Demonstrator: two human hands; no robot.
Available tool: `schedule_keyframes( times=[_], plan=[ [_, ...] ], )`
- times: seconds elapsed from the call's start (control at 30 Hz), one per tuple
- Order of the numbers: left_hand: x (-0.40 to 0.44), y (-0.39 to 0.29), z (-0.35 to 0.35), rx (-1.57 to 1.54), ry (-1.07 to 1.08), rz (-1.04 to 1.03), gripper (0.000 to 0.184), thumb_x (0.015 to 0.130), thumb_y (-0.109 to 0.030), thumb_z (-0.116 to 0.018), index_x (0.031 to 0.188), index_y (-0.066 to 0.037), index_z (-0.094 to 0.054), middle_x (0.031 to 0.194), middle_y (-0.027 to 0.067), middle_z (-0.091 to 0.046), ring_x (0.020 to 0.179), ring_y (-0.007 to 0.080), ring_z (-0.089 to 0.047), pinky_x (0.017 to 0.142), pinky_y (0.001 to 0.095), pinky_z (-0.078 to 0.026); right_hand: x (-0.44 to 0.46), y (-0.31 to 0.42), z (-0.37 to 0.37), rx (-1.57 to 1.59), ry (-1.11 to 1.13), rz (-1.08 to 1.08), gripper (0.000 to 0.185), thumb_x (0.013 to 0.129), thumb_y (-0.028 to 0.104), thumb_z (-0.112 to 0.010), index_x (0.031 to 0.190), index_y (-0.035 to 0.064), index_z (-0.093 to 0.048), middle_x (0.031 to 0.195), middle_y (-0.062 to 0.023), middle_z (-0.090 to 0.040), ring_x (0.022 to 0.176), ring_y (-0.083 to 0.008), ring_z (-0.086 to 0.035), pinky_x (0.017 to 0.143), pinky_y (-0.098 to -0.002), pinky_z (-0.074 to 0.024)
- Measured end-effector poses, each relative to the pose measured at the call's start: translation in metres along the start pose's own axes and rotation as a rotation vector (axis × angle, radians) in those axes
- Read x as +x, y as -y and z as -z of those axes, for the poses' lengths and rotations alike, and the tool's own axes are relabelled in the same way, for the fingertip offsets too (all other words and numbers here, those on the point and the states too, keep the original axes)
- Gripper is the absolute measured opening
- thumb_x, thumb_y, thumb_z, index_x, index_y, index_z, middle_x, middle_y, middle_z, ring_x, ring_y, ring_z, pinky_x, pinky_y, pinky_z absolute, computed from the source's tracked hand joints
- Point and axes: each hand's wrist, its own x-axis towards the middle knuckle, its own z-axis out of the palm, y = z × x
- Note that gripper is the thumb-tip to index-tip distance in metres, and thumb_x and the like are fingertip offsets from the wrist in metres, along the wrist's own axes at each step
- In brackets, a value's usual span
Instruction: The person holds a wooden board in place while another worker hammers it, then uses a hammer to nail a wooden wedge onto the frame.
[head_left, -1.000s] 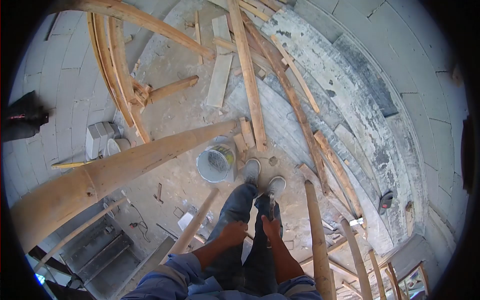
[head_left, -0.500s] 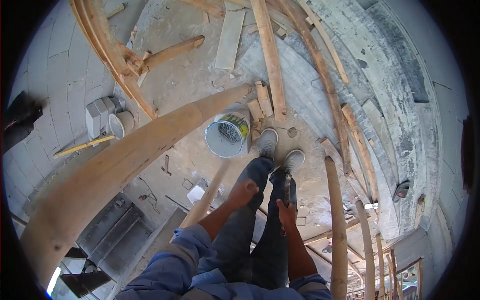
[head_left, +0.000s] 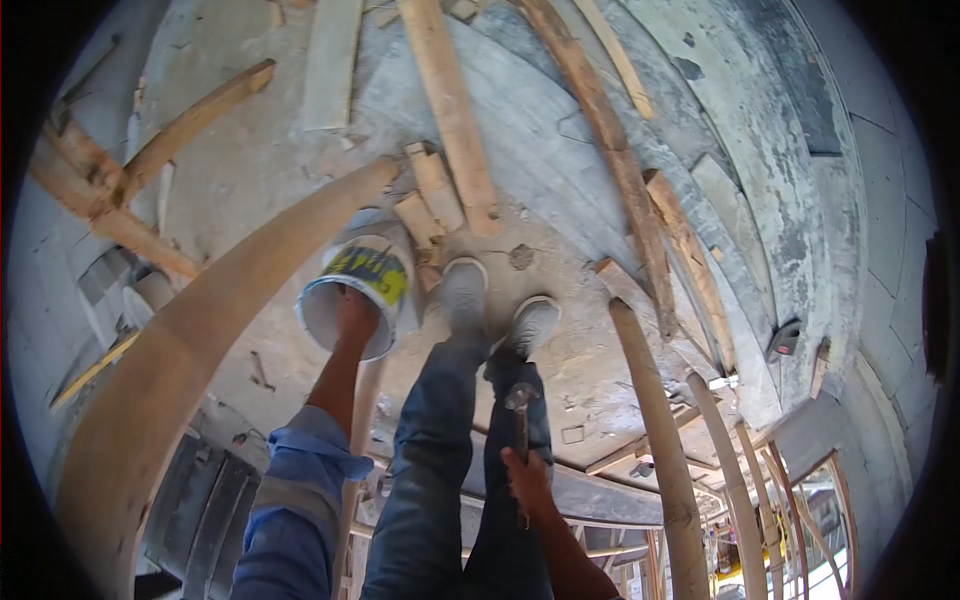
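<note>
My left hand [head_left: 357,315] reaches inside a white bucket [head_left: 368,268] with a yellow-green label; its fingers are hidden in there. The bucket tilts with its mouth towards me, beside my left shoe. In front of my right thigh, my right hand [head_left: 528,480] is wrapped round the handle of a hammer [head_left: 521,425], whose metal head points up and away from me.
A thick round pole [head_left: 215,310] slants up on the left, close to the bucket. Wood offcuts [head_left: 435,190] and a long plank [head_left: 450,110] lie ahead of my shoes. More poles [head_left: 660,440] stand at the right, near grey boards [head_left: 720,200].
My left hand has moved from in front of my thighs into the bucket. The hammer in my right hand shows more clearly, its head raised. The view has shifted, and the bucket now appears further left.
</note>
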Motion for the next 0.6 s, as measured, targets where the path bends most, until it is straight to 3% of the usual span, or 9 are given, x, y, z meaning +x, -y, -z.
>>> schedule_keyframes(
  times=[0.03, 0.07, 0.2, 0.23, 0.33, 0.43, 0.53, 0.6],
  plan=[
    [0.008, -0.012, 0.008, 0.036, 0.291, 0.214, 0.066, 0.088, -0.026, -0.066, 0.143, 0.006, -0.048, 0.152, 0.028, -0.043, 0.147, 0.0449, -0.027, 0.123, 0.0529, -0.018, 0.004, -0.003, -0.002, 0.001, 0.012, 0.007, 0.049, 0.09, 0.053, -0.072, 0.087, 0.0075, -0.056, 0.068, -0.0005, -0.053, 0.054, -0.0112, -0.051, 0.045, -0.0296, -0.0425],
    [0.013, -0.017, 0.009, 0.053, 0.408, 0.265, 0.064, 0.087, -0.026, -0.066, 0.14, 0.005, -0.049, 0.149, 0.028, -0.045, 0.145, 0.0447, -0.03, 0.121, 0.0527, -0.021, 0.008, -0.007, -0.003, 0.009, 0.004, 0.013, 0.051, 0.09, 0.055, -0.072, 0.086, 0.0066, -0.057, 0.066, -0.0018, -0.054, 0.053, -0.0123, -0.053, 0.046, -0.0308, -0.043],
    [0.022, -0.017, 0.011, -0.057, 0.438, 0.289, 0.055, 0.086, -0.023, -0.066, 0.132, 0.005, -0.055, 0.139, 0.0281, -0.052, 0.134, 0.044, -0.04, 0.114, 0.0516, -0.029, 0.009, -0.021, -0.008, -0.03, 0.002, 0.005, 0.059, 0.088, 0.061, -0.071, 0.086, 0.0032, -0.059, 0.068, -0.0089, -0.062, 0.058, -0.02, -0.061, 0.055, -0.0375, -0.0479],
    [0.024, -0.018, 0.016, -0.09, 0.432, 0.299, 0.052, 0.086, -0.023, -0.066, 0.13, 0.004, -0.057, 0.136, 0.0281, -0.054, 0.132, 0.0439, -0.043, 0.112, 0.0514, -0.032, 0.011, -0.019, -0.007, -0.053, -0.003, 0.008, 0.061, 0.088, 0.063, -0.07, 0.087, 0.0024, -0.059, 0.07, -0.011, -0.063, 0.062, -0.0226, -0.064, 0.059, -0.0397, -0.0498],
    [0.032, -0.022, 0.037, -0.224, 0.392, 0.341, 0.046, 0.085, -0.021, -0.066, 0.123, 0.004, -0.061, 0.128, 0.0282, -0.059, 0.124, 0.0434, -0.05, 0.106, 0.0506, -0.038, 0.038, -0.058, -0.015, -0.158, -0.096, 0.176, 0.049, 0.091, 0.051, -0.073, 0.085, 0.0057, -0.056, 0.069, -0.0022, -0.055, 0.055, -0.0119, -0.053, 0.047, -0.0305, -0.0442],
    [0.026, -0.029, 0.063, -0.399, 0.333, 0.416, 0.04, 0.084, -0.019, -0.066, 0.117, 0.003, -0.065, 0.121, 0.0282, -0.064, 0.116, 0.0429, -0.058, 0.1, 0.0498, -0.045, 0.035, -0.051, -0.016, -0.106, -0.093, 0.142, 0.052, 0.09, 0.053, -0.073, 0.084, 0.005, -0.056, 0.069, -0.004, -0.057, 0.055, -0.0133, -0.056, 0.048, -0.0322, -0.0454],
    [0.015, -0.045, 0.088, -0.529, 0.11, 0.402, 0.034, 0.083, -0.018, -0.066, 0.11, 0.003, -0.07, 0.113, 0.0283, -0.069, 0.108, 0.0424, -0.066, 0.095, 0.049, -0.052, 0.035, -0.048, -0.018, -0.163, -0.128, 0.147, 0.053, 0.087, 0.055, -0.075, 0.083, 0.0052, -0.056, 0.069, -0.0051, -0.058, 0.056, -0.0138, -0.057, 0.048, -0.0328, -0.045],
    [0.01, -0.056, 0.092, -0.551, -0.114, 0.324, 0.025, 0.083, -0.016, -0.065, 0.1, 0.003, -0.071, 0.098, 0.0267, -0.071, 0.093, 0.0426, -0.069, 0.082, 0.0484, -0.054, 0.037, -0.048, -0.021, -0.177, -0.152, 0.16, 0.057, 0.086, 0.058, -0.074, 0.085, 0.0033, -0.058, 0.074, -0.0095, -0.062, 0.062, -0.0195, -0.062, 0.053, -0.037, -0.0481]
  ],
)
